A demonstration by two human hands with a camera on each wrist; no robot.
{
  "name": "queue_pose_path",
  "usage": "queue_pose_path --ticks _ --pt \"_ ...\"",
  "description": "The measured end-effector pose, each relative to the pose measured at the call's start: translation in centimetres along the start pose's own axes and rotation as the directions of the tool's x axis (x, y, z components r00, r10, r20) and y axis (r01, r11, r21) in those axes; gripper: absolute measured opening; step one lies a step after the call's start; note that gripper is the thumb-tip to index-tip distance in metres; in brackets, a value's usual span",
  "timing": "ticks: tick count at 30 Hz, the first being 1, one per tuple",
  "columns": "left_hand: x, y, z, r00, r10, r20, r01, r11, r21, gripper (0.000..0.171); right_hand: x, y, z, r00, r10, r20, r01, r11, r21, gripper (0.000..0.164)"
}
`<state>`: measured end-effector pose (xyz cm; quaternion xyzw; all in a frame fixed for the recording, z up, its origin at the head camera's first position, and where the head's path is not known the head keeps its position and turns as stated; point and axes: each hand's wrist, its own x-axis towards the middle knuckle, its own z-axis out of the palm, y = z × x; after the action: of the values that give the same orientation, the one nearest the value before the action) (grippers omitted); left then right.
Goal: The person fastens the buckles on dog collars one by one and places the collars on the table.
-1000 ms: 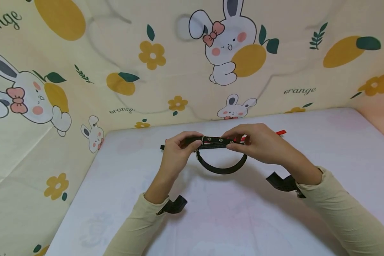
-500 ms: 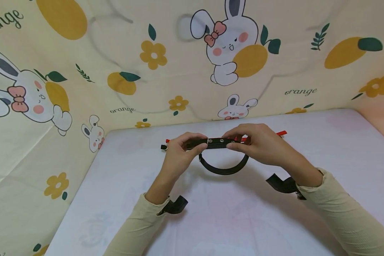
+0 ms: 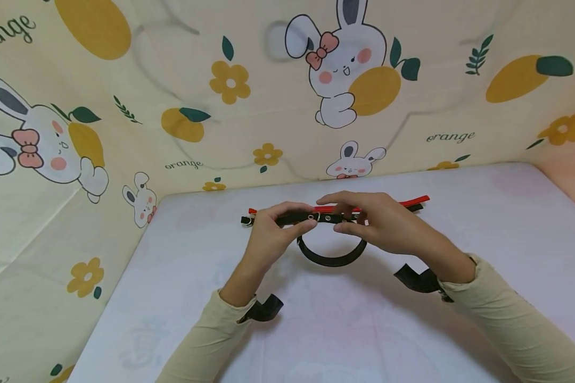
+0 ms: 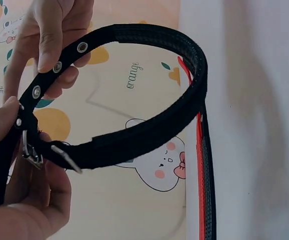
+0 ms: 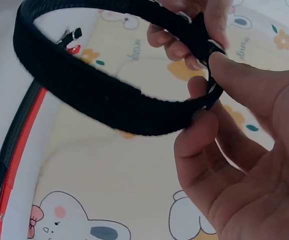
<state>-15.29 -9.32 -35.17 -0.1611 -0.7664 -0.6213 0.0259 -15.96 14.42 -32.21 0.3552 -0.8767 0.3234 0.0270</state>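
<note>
A black collar (image 3: 333,261) with metal-rimmed holes is held up in a loop above the table by both hands. My left hand (image 3: 270,234) pinches the collar near its metal buckle (image 4: 32,152), thumb on the near face. The right hand (image 3: 388,221) grips the strap just to the right, its thumb (image 5: 254,82) and fingers around it in the right wrist view. Part of the strap stands out past the buckle, left of the loop, in the left wrist view. Fingers partly hide the buckle in the head view.
Behind the hands, a red collar (image 3: 416,201) and another black collar (image 3: 417,208) lie side by side across the white table (image 3: 172,298). A patterned rabbit-and-orange cloth (image 3: 249,122) rises along the table's back and left. Dark straps (image 3: 268,307) hang at both wrists.
Both hands have lowered slightly, and the right one has shifted left. A holed part of the strap now shows left of the metal loop. More of the red collar is visible behind.
</note>
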Motion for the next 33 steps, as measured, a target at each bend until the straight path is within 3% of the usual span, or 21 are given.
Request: queue_pose_path --ticks 5,12,16,19,22,29,33 --pt "-0.1 0.0 0.0 1.000 -0.002 -0.004 0.002 0.999 -0.047 0.036 0.0 0.1 0.4 0.997 -0.072 0.011 0.072 0.997 0.030 0.041" --pt "0.0 0.1 -0.2 1.000 -0.008 0.013 0.010 0.995 -0.101 0.045 0.0 0.2 0.7 0.999 -0.052 -0.017 0.052 0.998 0.044 0.031" --pt "0.2 0.0 -0.5 0.996 -0.084 0.000 0.083 0.985 -0.148 0.051 0.0 0.4 0.5 0.998 -0.038 -0.049 0.041 0.997 0.060 0.028" --pt "0.4 -0.2 -0.8 0.985 -0.171 -0.006 0.168 0.972 -0.162 0.046 0.0 0.5 0.2 0.996 -0.016 -0.083 0.022 0.997 0.071 0.028" --pt "0.5 -0.3 -1.0 0.977 -0.214 -0.004 0.211 0.964 -0.162 0.039 0.1 0.5 0.0 0.994 0.002 -0.109 0.008 0.997 0.083 0.028" --pt "0.6 -0.2 -0.8 0.985 -0.160 -0.069 0.145 0.972 -0.183 0.032 0.3 0.5 -0.2 0.990 0.037 -0.133 -0.021 0.992 0.125 0.030" --pt "0.6 -0.1 -0.6 0.981 -0.158 -0.112 0.131 0.968 -0.215 0.031 0.4 0.4 -0.2 0.985 0.092 -0.144 -0.069 0.986 0.153 0.035"
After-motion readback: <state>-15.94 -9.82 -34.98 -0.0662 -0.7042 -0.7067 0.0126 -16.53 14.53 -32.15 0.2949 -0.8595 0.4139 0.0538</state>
